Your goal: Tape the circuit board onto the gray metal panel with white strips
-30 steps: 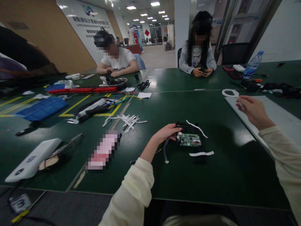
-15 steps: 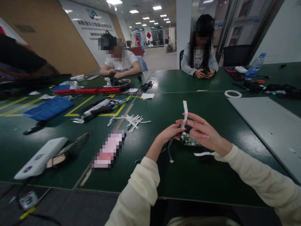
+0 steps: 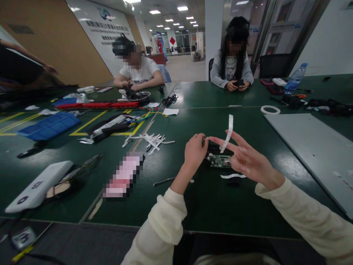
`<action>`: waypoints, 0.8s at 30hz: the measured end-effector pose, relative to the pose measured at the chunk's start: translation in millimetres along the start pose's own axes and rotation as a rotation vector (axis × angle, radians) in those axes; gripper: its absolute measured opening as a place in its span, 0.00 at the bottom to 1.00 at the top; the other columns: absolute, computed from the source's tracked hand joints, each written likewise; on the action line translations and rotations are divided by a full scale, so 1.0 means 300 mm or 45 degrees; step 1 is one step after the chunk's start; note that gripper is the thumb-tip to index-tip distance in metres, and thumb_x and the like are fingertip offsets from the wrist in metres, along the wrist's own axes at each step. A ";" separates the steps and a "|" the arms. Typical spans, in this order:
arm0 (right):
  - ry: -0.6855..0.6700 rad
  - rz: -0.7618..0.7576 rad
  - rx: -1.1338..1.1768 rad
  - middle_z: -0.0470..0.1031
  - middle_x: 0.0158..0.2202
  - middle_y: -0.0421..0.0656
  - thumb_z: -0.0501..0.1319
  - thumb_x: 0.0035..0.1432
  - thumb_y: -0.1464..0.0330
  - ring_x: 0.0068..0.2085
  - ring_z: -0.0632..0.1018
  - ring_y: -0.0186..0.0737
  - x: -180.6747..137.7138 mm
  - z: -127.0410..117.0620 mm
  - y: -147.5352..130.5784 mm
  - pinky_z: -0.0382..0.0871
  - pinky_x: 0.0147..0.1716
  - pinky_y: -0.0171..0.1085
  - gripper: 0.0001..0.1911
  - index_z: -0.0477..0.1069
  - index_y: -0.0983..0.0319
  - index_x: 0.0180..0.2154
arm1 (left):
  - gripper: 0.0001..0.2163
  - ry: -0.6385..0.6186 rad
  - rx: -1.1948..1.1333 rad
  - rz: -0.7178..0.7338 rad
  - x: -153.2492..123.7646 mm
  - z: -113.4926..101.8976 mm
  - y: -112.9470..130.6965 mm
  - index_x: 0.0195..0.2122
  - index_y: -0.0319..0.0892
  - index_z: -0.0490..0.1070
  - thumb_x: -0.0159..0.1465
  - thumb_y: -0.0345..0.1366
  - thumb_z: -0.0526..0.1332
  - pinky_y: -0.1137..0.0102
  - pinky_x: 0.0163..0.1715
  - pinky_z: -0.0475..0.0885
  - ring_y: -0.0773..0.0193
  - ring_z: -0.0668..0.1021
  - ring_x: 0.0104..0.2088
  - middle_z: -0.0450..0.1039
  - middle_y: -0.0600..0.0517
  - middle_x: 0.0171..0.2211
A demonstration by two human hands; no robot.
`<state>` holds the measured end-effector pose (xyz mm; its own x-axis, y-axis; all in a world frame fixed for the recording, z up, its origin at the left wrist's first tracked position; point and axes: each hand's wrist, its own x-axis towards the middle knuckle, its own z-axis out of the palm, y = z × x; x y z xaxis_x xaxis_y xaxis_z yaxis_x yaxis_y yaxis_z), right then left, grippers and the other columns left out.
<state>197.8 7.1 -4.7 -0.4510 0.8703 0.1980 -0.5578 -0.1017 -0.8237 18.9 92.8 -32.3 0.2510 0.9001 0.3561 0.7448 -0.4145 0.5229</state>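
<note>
My left hand (image 3: 195, 150) is lifted off the green table (image 3: 193, 206) with its fingers curled in a pinch; what they hold is too small to make out. My right hand (image 3: 246, 159) is just right of it, fingers stretched toward the left fingertips. A white paper strip (image 3: 228, 133) stands up from between its fingers. Under both hands a small green circuit board (image 3: 220, 161) lies on a black base. Another white strip (image 3: 233, 176) lies beside the board.
A heap of white strips (image 3: 150, 140) lies to the far left of the board and a thin tool (image 3: 164, 180) nearer. A grey panel (image 3: 311, 147), a tape roll (image 3: 270, 109), a blue tray (image 3: 49, 126) and a white device (image 3: 35, 189) surround them. Two people sit across.
My right hand came in from the grey panel at the right with a white strip and met my left hand. My left hand lifted off the circuit board.
</note>
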 end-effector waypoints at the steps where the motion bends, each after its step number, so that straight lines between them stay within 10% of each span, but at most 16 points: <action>1: 0.024 -0.012 -0.016 0.57 0.63 0.46 0.59 0.58 0.62 0.18 0.61 0.18 -0.004 -0.008 -0.001 0.54 0.14 0.27 0.26 0.60 0.45 0.57 | 0.10 0.036 -0.134 0.064 0.000 -0.010 0.013 0.42 0.41 0.69 0.67 0.38 0.52 0.67 0.45 0.68 0.61 0.75 0.42 0.73 0.47 0.40; 7: 0.178 -0.043 -0.095 0.56 0.64 0.42 0.59 0.55 0.59 0.20 0.57 0.22 -0.034 -0.067 0.012 0.50 0.15 0.29 0.27 0.60 0.41 0.57 | 0.14 -0.162 -0.852 0.229 -0.027 -0.033 0.095 0.36 0.40 0.71 0.67 0.44 0.52 0.72 0.34 0.69 0.67 0.75 0.31 0.72 0.52 0.29; 24: 0.200 -0.072 -0.208 0.53 0.65 0.40 0.61 0.55 0.65 0.22 0.60 0.24 -0.037 -0.089 0.031 0.60 0.20 0.31 0.28 0.61 0.41 0.57 | 0.09 -0.370 -1.094 0.045 -0.027 0.012 0.107 0.32 0.39 0.75 0.61 0.39 0.61 0.72 0.34 0.70 0.67 0.76 0.31 0.75 0.51 0.30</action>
<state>216.1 9.5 -28.6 -0.3010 0.9381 0.1715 -0.4533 0.0175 -0.8912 43.0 72.8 -21.0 0.4975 0.8352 0.2344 0.0455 -0.2949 0.9544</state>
